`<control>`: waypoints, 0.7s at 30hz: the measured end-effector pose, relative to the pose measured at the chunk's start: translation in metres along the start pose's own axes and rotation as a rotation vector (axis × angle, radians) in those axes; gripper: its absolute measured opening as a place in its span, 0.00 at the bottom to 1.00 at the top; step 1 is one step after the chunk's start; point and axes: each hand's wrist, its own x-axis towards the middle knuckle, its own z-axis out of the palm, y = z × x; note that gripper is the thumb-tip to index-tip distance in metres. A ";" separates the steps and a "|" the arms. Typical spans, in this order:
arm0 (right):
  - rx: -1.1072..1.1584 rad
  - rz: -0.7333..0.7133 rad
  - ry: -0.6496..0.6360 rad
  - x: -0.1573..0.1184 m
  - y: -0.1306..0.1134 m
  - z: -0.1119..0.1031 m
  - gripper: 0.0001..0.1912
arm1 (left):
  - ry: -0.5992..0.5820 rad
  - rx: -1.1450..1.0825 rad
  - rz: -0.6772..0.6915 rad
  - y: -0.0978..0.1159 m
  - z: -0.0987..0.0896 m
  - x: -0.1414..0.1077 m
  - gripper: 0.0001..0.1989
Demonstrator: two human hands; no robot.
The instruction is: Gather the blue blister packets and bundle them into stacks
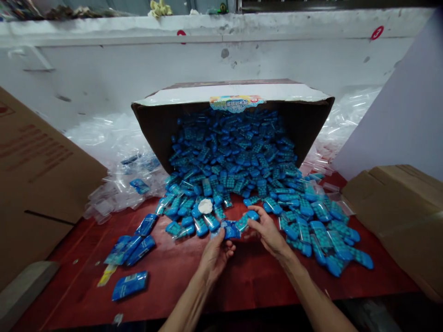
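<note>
My left hand (218,251) pinches a blue printed wrapper (230,229) between thumb and fingers. In my right hand (266,230) is a small clear pack (245,221) with a blue end and teal pellets inside. The pack's near end meets the wrapper; whether it is inside cannot be made out. Just beyond both hands, many similar packs (238,157) spill from a cardboard box (318,121) lying on its side. A white crumpled piece (205,206) rests on the packs beyond my left hand.
Several blue wrapped packs (129,285) lie on the red table (180,286) at the left. Piles of clear plastic cases (117,173) flank the box. Cardboard boxes stand at the left (38,170) and right (398,216) edges. A white wall (104,83) closes the back.
</note>
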 end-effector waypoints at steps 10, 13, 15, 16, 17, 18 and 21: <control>0.022 0.017 0.002 -0.013 -0.002 0.007 0.21 | 0.007 -0.013 0.009 -0.002 -0.003 -0.004 0.13; -0.049 -0.007 0.017 -0.012 0.000 0.007 0.20 | -0.018 0.001 0.026 -0.003 -0.005 -0.005 0.13; -0.123 -0.033 0.015 -0.011 0.001 0.007 0.19 | -0.030 0.019 0.042 -0.004 -0.007 -0.005 0.13; -0.161 -0.043 0.010 -0.012 0.001 0.007 0.19 | -0.035 0.027 0.053 -0.004 -0.007 -0.006 0.13; -0.197 -0.056 0.009 -0.012 0.002 0.007 0.19 | -0.039 0.032 0.067 -0.004 -0.007 -0.006 0.12; -0.227 -0.075 0.013 -0.013 0.003 0.007 0.18 | -0.042 0.035 0.082 -0.004 -0.007 -0.006 0.12; -0.225 -0.125 0.040 -0.015 0.011 0.009 0.18 | -0.051 0.048 0.132 -0.002 -0.006 -0.006 0.12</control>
